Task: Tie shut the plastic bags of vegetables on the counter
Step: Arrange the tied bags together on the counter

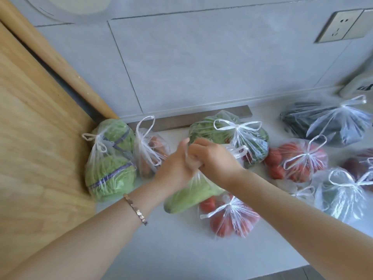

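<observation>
The left hand point(177, 160) and right hand point(212, 156) both grasp the gathered handles of the bag point(191, 193) beneath them, a tied tomato bag point(230, 216) just below.

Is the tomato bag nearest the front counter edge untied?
No, the tomato bag has its handles knotted in a bow on top.

You're not getting any readable text here, nothing legible is showing up anywhere. The purple bands point(113, 175) wrapping the cabbage inside the cabbage bag point(94, 164) on the far left might be carrying print, but they're coming through too blurred to tell. Same deal with the white appliance point(353, 86) at the right edge: dark marks are showing on it, but they're too small and cut off to read.
</observation>
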The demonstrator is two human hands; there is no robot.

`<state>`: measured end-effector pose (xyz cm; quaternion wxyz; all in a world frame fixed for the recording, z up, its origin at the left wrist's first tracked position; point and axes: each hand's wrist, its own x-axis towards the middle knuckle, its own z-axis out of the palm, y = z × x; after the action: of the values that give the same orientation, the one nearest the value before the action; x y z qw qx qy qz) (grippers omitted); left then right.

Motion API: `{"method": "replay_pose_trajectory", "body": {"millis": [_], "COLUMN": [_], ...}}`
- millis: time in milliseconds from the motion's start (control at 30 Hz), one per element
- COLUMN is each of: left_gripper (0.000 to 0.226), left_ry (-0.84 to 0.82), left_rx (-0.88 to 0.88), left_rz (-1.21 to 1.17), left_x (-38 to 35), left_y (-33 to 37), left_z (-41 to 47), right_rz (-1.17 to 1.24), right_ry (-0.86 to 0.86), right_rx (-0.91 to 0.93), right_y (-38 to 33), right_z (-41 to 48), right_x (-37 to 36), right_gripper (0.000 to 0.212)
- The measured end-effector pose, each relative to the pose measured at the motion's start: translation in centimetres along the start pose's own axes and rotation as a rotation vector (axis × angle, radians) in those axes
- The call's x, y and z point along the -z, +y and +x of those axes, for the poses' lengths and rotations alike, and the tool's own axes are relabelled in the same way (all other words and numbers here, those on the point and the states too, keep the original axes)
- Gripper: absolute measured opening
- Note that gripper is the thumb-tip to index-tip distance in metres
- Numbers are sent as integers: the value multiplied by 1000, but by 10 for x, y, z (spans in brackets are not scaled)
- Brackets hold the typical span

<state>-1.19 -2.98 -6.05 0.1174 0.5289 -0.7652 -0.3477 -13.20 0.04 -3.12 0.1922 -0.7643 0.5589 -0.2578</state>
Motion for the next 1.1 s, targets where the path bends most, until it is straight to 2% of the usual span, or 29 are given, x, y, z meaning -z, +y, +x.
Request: {"method": "replay_pose_trajectory", "body": {"millis": [33, 67, 133, 200, 300, 333, 400, 500, 633, 800, 933, 1033, 1100], "left_gripper": [27, 20, 26, 37, 28, 27, 31, 36, 33, 25, 30, 32, 31], "left_ry": [25, 49, 108, 173, 280, 314, 406, 511, 544, 534, 584, 649, 681], "left_rx": [20, 31, 64, 161, 290, 326, 401, 485, 581, 654, 666, 682, 715], "left_rz": [-26, -13, 49, 44, -38, -63, -114, -134, -85, -103, -205, -315, -425], "left_x": [6, 11, 16, 17, 19, 21, 25, 34, 44, 39, 35, 36, 34], "left_y": [-3, -6, -18, -38, -75, -85, -98, -108, -126, -143, -157, -161, -162], "left_z": [-7, -17, -37, -55, -76, -82, -95, -112, -128, -151, -164, -170, -173], "right_rz": [-8, 6, 24, -62, -323, -403, -539, -612, -457, -335, -104, 140, 293], "right_ry": [0, -41, -161, -296, -621, -729, -876, -851, -837, -781, -669, -534, -519], "right_rx": [16, -12, -91, -204, -400, -445, -478, -463, -476, -462, -578, -727, -762], "right_y": [-5, -7, -5, 4, 30, 39, 51, 60, 52, 21, -6, -30, -53], "right_z": [0, 0, -6, -21, -51, -62, -77, -81, -75, -68, -61, -47, -37], "right_x": [2, 1, 1, -2, -18, -26, -42, -60, -70, -76, -102, -127, -139], "right_gripper": [20, 23, 44, 70, 98, 101, 91, 53, 29, 25, 9, 17, 18]}}
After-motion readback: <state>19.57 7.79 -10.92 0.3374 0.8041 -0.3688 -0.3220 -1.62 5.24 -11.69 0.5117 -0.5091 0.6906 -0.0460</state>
